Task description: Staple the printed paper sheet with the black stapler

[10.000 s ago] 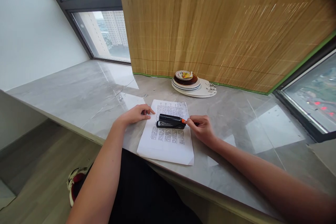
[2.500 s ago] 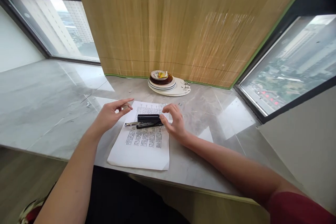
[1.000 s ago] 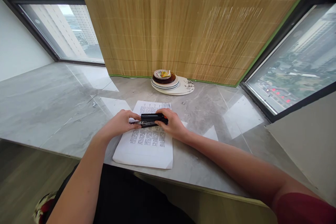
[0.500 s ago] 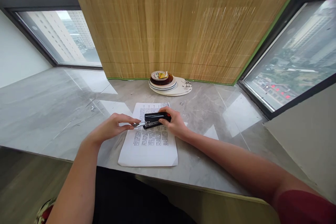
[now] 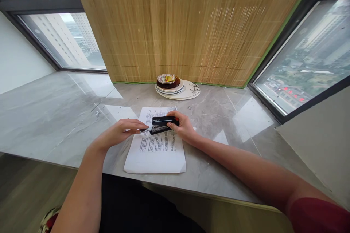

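Note:
My right hand (image 5: 183, 127) grips the back end of a black stapler (image 5: 162, 121) with a red patch, over the printed sheets. The stapler's top and base are apart at its left end. A thin metal slide (image 5: 148, 129) with a dark tip sticks out of that end. My left hand (image 5: 126, 129) pinches the slide's outer end between thumb and fingers. Beneath both hands lies the white printed paper (image 5: 154, 161), its near corners slightly curled. I cannot make out any staples inside.
Stacked plates (image 5: 169, 90) with a small yellow packet (image 5: 170, 78) stand on an oval board (image 5: 191, 89) by the bamboo blind (image 5: 177, 25). Small scraps (image 5: 97, 113) lie left on the grey marble ledge (image 5: 82, 131). Windows flank the blind.
My left hand has shifted slightly right, and less of the metal slide shows outside the stapler. The stapler, in my right hand, has barely moved.

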Demonstrator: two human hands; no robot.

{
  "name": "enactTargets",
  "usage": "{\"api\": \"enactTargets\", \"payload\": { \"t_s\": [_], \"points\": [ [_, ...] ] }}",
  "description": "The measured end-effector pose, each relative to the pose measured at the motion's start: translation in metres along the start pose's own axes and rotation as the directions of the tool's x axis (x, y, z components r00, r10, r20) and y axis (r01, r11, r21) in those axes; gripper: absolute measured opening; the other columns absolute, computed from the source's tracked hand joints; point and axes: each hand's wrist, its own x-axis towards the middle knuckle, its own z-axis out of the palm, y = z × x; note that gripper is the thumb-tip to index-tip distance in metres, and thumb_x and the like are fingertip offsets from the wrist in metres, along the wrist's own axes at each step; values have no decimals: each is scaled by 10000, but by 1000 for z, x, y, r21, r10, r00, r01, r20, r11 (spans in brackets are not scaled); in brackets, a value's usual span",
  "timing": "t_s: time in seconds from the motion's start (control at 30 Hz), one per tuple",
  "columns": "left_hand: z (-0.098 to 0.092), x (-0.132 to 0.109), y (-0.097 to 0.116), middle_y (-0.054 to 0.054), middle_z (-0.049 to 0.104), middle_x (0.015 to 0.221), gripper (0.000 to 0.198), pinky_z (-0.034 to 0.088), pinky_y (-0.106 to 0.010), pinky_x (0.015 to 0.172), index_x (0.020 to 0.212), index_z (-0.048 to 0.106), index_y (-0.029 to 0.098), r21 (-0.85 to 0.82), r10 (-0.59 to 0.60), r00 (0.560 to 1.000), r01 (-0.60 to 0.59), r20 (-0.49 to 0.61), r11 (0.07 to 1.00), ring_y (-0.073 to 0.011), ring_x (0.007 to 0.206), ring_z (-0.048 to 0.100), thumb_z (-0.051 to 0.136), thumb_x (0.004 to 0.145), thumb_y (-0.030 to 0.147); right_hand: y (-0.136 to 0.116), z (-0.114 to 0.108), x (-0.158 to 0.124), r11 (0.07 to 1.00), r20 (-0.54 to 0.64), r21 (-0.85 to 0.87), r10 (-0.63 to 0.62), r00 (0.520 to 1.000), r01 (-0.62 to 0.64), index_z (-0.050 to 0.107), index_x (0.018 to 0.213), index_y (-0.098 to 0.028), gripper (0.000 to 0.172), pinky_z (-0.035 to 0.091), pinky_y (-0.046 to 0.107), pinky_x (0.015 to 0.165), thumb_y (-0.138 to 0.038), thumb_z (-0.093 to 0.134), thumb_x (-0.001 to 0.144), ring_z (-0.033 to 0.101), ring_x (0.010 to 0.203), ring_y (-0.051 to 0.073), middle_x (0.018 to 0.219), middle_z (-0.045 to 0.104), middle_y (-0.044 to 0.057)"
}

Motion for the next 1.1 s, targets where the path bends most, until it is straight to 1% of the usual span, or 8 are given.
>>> {"api": "enactTargets", "payload": {
  "t_s": [0.13, 0.33, 0.43, 0.53, 0.6, 0.77, 0.93, 1.1],
  "points": [
    [3, 2, -2, -76, 757, 1227, 261, 577, -356, 923, 1115, 818, 307, -23, 15, 998, -13, 57, 1000, -243, 1077, 728, 588, 1000, 350, 0, 0, -1, 1000, 12, -5, -12, 1000, 12, 672, 1032, -211, 227, 488, 345, 849, -241, 681, 807, 638, 899, 200, 964, 687, 20],
    [0, -3, -4, -72, 792, 1064, 182, 565, -357, 934, 905, 823, 254, 1, 2, 998, -2, -59, 1000, -229, 977, 738, 676, 947, 353, 3, -1, -1, 999, 26, 19, -28, 999, 28, 670, 1044, -213, 233, 491, 337, 843, -240, 695, 814, 633, 897, 195, 971, 678, 20],
    [3, -2, -3, -52, 784, 1055, 154, 544, -352, 961, 988, 794, 251, 20, -57, 994, 59, -89, 998, -230, 997, 723, 715, 907, 356, 2, -1, -2, 999, 47, 30, -38, 998, 36, 666, 1062, -216, 233, 500, 339, 837, -254, 695, 834, 632, 898, 198, 981, 673, 26],
    [14, 4, -1, -38, 760, 1041, 233, 517, -367, 975, 1089, 738, 249, 59, -94, 982, 104, -164, 993, -233, 1015, 690, 737, 870, 328, -2, 1, -4, 997, 80, 52, -66, 995, 62, 668, 1072, -215, 234, 505, 340, 832, -256, 699, 843, 635, 898, 202, 979, 676, 32],
    [22, 9, 0, -31, 742, 1022, 218, 500, -377, 978, 1083, 702, 243, 78, -90, 977, 107, -194, 991, -229, 1015, 663, 717, 869, 285, -6, 5, -6, 995, 82, 58, -82, 993, 77, 670, 1065, -215, 229, 505, 341, 832, -247, 705, 841, 635, 897, 201, 977, 679, 32],
    [25, 14, 4, -39, 695, 1111, 60, 492, -338, 948, 924, 611, 218, 16, -24, 982, 28, -188, 999, -199, 1024, 633, 655, 887, 198, -21, 19, -16, 998, 9, 56, -43, 999, 42, 669, 1060, -230, 210, 508, 347, 850, -227, 687, 850, 639, 921, 205, 997, 687, 29],
    [21, 14, 4, -55, 663, 1096, 138, 492, -315, 904, 795, 570, 199, 8, 89, 977, -89, -192, 996, -188, 1014, 627, 612, 925, 179, -31, 28, -22, 999, -41, 46, 15, 999, -13, 650, 1047, -227, 203, 507, 353, 861, -226, 683, 847, 634, 922, 206, 990, 683, 25],
    [17, 12, 4, -58, 673, 1034, 187, 502, -315, 894, 753, 559, 195, -12, 68, 946, -75, -316, 997, -196, 1001, 640, 620, 929, 213, -31, 33, -23, 996, -54, 82, 38, 998, -34, 608, 1101, -233, 206, 518, 358, 862, -284, 647, 906, 629, 949, 211, 1027, 659, 36]
  ]
}}
